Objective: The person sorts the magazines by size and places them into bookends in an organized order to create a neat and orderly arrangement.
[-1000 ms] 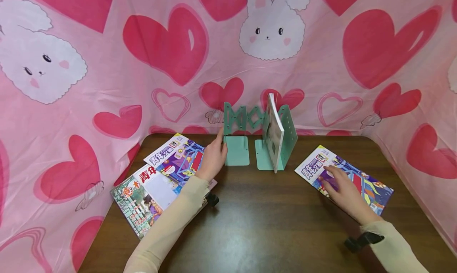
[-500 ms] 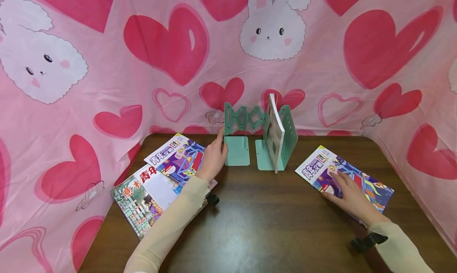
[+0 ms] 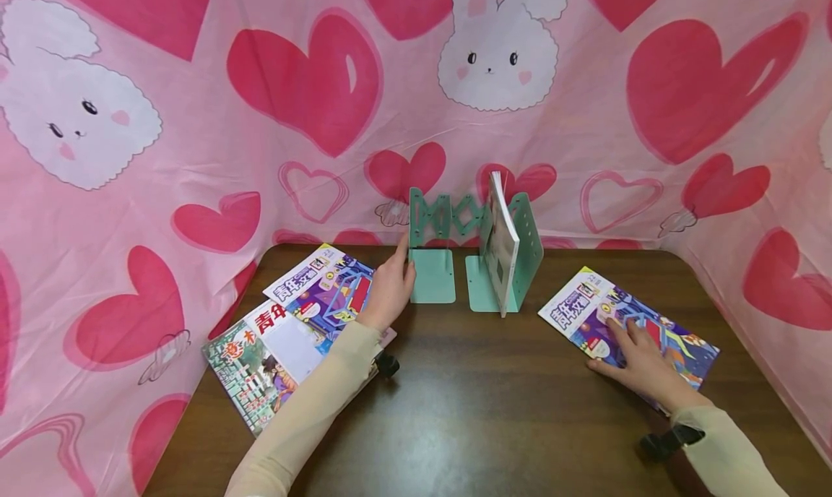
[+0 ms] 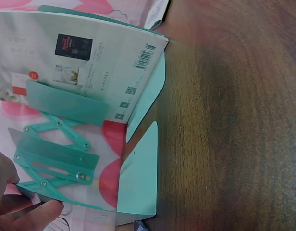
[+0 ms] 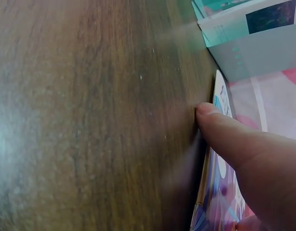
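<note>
A green metal expandable bookend (image 3: pixel 433 277) stands at the back of the table, with one white magazine (image 4: pixel 97 57) upright in its right part. My left hand (image 3: pixel 388 292) grips the bookend's left end plate; in the left wrist view thumb and fingers (image 4: pixel 40 214) lie on opposite sides of its edge. At the right, a purple-and-white magazine (image 3: pixel 567 315) lies flat. My right hand (image 3: pixel 652 370) rests over it, fingers spread on the cover. The right wrist view shows the thumb (image 5: pixel 225 130) at the magazine's near edge, by the tabletop.
On the left, several magazines lie overlapped: a purple one (image 3: pixel 325 284) on top and a green-covered one (image 3: pixel 250 374) at the front, partly behind my left forearm. The brown wooden table (image 3: pixel 481 410) meets a pink heart-patterned cloth (image 3: pixel 312 78) at the back and sides.
My right hand has slid over the flat magazine, right and toward the front, its fingers spreading and its thumb coming to the near edge. The left hand and bookend stay put.
</note>
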`<act>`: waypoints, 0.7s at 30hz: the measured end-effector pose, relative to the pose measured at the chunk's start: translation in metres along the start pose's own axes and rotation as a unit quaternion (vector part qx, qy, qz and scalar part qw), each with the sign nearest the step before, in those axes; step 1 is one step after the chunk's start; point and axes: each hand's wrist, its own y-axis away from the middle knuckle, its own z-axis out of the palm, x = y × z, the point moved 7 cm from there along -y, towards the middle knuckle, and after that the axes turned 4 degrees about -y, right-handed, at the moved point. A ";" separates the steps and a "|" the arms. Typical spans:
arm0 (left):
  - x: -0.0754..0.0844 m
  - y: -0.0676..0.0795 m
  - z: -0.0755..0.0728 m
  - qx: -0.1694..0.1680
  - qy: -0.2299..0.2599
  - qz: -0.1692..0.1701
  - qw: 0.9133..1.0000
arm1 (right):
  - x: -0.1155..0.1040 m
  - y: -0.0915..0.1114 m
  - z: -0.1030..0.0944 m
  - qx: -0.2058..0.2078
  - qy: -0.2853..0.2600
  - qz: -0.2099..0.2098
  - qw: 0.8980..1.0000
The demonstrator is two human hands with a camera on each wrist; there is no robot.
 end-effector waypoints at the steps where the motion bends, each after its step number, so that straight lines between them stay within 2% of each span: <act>1: 0.000 0.000 0.000 -0.001 0.000 0.000 1.000 | 0.001 0.000 0.000 0.000 0.001 0.001 1.000; 8: 0.001 0.000 -0.001 0.002 0.001 -0.003 1.000 | 0.004 -0.001 0.001 0.001 0.030 -0.002 1.000; 14: 0.002 0.000 -0.001 0.001 -0.002 -0.003 1.000 | 0.000 0.000 -0.003 0.009 0.095 -0.021 0.995; 21: 0.003 0.001 -0.002 0.006 -0.002 0.003 1.000 | -0.002 -0.002 -0.005 -0.008 0.133 -0.024 0.991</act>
